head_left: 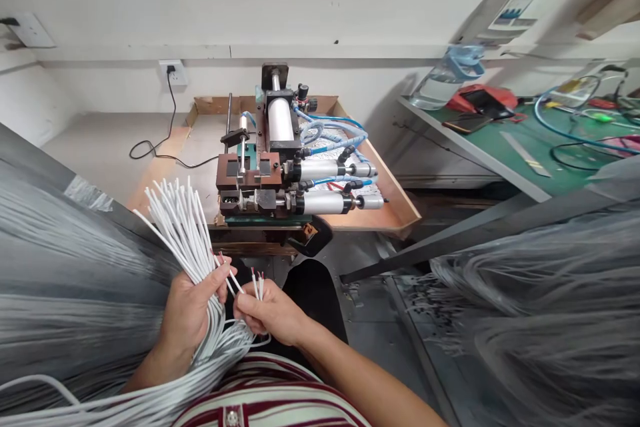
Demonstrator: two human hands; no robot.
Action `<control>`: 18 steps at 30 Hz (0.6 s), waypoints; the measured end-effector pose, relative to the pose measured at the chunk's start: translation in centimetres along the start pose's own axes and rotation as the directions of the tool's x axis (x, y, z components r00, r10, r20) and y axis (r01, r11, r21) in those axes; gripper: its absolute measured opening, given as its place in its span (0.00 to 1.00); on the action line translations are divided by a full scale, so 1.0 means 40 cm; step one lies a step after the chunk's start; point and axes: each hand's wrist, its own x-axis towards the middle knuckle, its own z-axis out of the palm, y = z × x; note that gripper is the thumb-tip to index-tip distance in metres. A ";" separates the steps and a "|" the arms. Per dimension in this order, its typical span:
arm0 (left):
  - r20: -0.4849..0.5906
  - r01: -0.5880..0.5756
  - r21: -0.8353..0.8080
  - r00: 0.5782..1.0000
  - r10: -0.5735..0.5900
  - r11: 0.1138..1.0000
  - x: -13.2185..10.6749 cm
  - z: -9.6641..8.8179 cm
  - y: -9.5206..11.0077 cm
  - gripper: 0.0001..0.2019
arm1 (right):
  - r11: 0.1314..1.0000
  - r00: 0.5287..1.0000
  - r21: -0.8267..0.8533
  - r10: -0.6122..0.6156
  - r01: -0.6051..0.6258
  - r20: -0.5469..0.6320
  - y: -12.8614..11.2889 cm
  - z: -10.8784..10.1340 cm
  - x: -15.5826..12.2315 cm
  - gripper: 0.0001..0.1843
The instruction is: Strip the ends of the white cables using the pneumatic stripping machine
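Cable bundle (189, 237) inside left fingers (214, 279)

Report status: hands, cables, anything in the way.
Left grip closed around white cable bundle. Right grip pinching a few separated cables, reddish tips showing. Machine ahead, apart from both. Nothing visible blocking hands.

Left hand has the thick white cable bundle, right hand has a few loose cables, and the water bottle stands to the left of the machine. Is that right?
Not quite: the head view shows the water bottle to the right of the machine. The left hand does have the thick white cable bundle, and the right hand a few loose cables.
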 end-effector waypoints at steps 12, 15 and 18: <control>-0.101 -0.051 0.014 0.993 0.052 0.999 0.022 0.000 -0.002 0.07 | 0.818 0.891 -0.514 -0.408 0.258 -0.202 -0.014 -0.013 0.000 0.08; -0.070 -0.025 0.000 0.997 0.025 1.000 0.024 0.003 0.001 0.08 | 0.827 0.882 -0.501 -0.411 0.254 -0.231 -0.015 -0.013 0.008 0.09; -0.046 0.002 -0.017 0.999 -0.003 1.000 0.026 0.006 0.003 0.07 | 0.836 0.884 -0.498 -0.393 0.229 -0.253 -0.019 -0.019 0.010 0.09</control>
